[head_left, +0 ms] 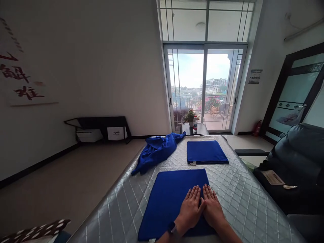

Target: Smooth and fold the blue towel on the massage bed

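Note:
Both palms lie flat on a folded blue cloth (164,199) that is spread out near me on the quilted grey cover. My left hand (191,207) rests right of the cloth's middle, its fingers stretched out and pointing away from me. Close beside it, my right hand (212,206) presses along the cloth's right edge with straight fingers; the thumbs touch or overlap. Farther back sits a second blue cloth (207,152), folded into a neat rectangle with a white tag at its near edge. Left of that lies a crumpled blue cloth (160,150).
The quilted silver-grey cover (243,195) spans the surface under the cloths. A small table (202,129) beyond it holds a potted plant (190,116) and a water bottle (194,125). At right stands a black armchair (291,158) with a card (272,177) on its seat.

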A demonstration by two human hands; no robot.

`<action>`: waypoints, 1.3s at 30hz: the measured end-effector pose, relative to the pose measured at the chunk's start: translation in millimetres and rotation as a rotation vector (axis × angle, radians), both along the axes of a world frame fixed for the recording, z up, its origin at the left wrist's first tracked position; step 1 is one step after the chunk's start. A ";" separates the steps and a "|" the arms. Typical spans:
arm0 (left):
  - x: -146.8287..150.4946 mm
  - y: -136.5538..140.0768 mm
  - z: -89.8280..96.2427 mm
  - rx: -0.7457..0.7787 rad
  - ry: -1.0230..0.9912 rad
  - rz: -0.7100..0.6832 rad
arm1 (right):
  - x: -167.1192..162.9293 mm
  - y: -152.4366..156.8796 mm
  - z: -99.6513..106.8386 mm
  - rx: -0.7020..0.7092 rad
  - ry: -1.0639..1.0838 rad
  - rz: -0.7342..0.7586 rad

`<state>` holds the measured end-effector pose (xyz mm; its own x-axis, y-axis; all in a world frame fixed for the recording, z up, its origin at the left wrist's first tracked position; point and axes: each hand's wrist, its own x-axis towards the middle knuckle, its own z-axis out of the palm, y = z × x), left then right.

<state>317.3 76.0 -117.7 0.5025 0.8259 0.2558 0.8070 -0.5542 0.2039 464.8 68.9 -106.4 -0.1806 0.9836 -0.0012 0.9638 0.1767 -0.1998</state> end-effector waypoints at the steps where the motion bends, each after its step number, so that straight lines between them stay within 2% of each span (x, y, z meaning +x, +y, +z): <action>1: -9.0 0.8 -2.8 0.010 0.007 0.007 | -0.4 0.3 -0.6 0.009 0.010 -0.012; 4: -47.5 0.8 -11.1 0.015 0.034 0.066 | -1.7 1.1 -1.5 0.027 0.039 -0.034; 11: -157.5 -18.8 -28.2 -0.034 0.077 0.366 | -2.6 1.0 3.6 0.003 0.035 -0.041; 15: -188.2 -29.1 -39.0 0.011 0.051 0.463 | -4.0 -1.2 7.4 -0.009 0.004 -0.040; 22: -186.8 -28.6 -45.1 0.055 0.019 0.485 | -8.4 -4.9 11.9 0.019 -0.036 -0.038; 26: -186.0 -29.2 -46.1 0.067 0.012 0.489 | -7.4 -16.9 12.7 0.010 -0.040 0.000; 34: -186.6 -27.2 -43.5 0.053 0.039 0.488 | 1.3 -53.0 -5.0 -0.031 0.014 -0.020; 37: -163.1 -29.0 -34.5 0.044 0.030 0.441 | 1.9 -54.0 -6.1 -0.030 0.046 -0.019; 39: -130.8 -33.0 -25.5 0.010 0.025 0.329 | 2.2 -52.9 -6.6 -0.027 0.047 -0.018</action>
<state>186.4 43.0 -143.2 0.2157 0.9425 0.2555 0.9478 -0.2650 0.1775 466.9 16.0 -113.0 -0.1633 0.9864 -0.0200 0.9561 0.1532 -0.2497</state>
